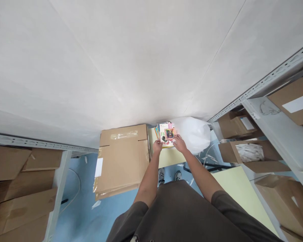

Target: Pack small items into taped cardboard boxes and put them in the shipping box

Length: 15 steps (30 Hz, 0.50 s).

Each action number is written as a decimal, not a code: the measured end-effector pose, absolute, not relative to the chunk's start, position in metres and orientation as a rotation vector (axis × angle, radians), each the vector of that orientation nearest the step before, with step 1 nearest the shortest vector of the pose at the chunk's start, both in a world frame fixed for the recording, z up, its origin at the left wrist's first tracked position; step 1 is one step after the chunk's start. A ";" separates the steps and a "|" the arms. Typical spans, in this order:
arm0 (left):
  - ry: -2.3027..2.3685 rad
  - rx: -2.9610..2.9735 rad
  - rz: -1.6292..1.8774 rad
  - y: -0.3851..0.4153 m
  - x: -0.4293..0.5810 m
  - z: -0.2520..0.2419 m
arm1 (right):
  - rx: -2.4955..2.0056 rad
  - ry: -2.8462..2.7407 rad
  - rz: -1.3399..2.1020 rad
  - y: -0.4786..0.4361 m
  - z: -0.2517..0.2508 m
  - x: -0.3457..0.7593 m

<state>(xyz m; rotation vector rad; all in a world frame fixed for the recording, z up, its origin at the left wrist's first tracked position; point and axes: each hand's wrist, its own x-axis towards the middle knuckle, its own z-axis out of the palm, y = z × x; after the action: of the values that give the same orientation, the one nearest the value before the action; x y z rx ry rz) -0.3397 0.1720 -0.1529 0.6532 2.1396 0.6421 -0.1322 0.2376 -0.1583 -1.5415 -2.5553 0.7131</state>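
Observation:
A stack of colourful printed booklets or cards (164, 128) lies at the back of a pale yellow table (170, 158). On its top sheet is a small dark, multicoloured item (170, 133). My left hand (157, 146) is at the front left corner of the stack, its fingers bent against the edge; whether they pinch a sheet is too small to tell. My right hand (179, 143) lies at the right side of the stack with its fingers spread over the edge, close to the small item.
Flattened cardboard boxes (123, 161) are piled left of the table. A white plastic bag (195, 134) bulges at its right. Shelves with cartons (22, 205) stand left, and more shelves with an open carton (227, 153) stand right. Another pale board (242, 195) is at lower right.

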 end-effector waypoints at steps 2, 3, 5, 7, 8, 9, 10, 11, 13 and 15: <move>2.148 0.657 0.667 0.170 -0.340 -0.155 | -1.605 -2.486 0.617 0.239 -0.157 -0.138; 2.151 0.666 0.675 0.170 -0.340 -0.157 | -1.635 -2.475 0.577 0.240 -0.156 -0.142; 2.152 0.687 0.688 0.169 -0.339 -0.159 | -1.681 -2.514 0.551 0.239 -0.154 -0.151; 2.142 0.701 0.701 0.168 -0.339 -0.163 | -1.724 -2.584 0.580 0.235 -0.152 -0.161; 2.135 0.702 0.712 0.168 -0.339 -0.165 | -1.743 -2.613 0.596 0.230 -0.151 -0.165; 2.131 0.698 0.725 0.168 -0.339 -0.167 | -1.752 -2.638 0.607 0.224 -0.151 -0.167; 2.127 0.688 0.738 0.168 -0.339 -0.169 | -1.748 -2.662 0.612 0.217 -0.150 -0.168; 2.124 0.673 0.755 0.167 -0.339 -0.172 | -1.733 -2.685 0.613 0.208 -0.150 -0.168; 2.098 0.633 0.802 0.166 -0.339 -0.177 | -1.698 -2.725 0.606 0.187 -0.150 -0.164; 2.056 0.600 0.841 0.165 -0.339 -0.181 | -1.691 -2.749 0.601 0.166 -0.150 -0.156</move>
<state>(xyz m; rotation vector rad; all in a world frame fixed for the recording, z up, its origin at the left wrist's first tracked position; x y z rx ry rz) -0.3390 0.1655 -0.1810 0.5997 2.0560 0.8412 -0.1563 0.1663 -0.1505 -1.6915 -2.7488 0.6006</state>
